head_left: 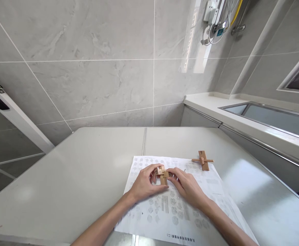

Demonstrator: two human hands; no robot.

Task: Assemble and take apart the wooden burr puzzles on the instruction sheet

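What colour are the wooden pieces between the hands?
The wooden pieces are light tan, with dark marks on some; best seen in the head view.

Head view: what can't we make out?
Head view, light-brown wooden interlocked blocks: sides hidden by the left hand and right hand.
Head view, white printed paper sheet: fine print too small to read.
Head view, silver-framed rectangular counter fixture: cut off by the picture's right edge.

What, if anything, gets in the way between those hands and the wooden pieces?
Nothing visible: the left hand and right hand both touch the wooden pieces, over the printed sheet. The other wooden assembly lies apart, near the sheet's far right corner.
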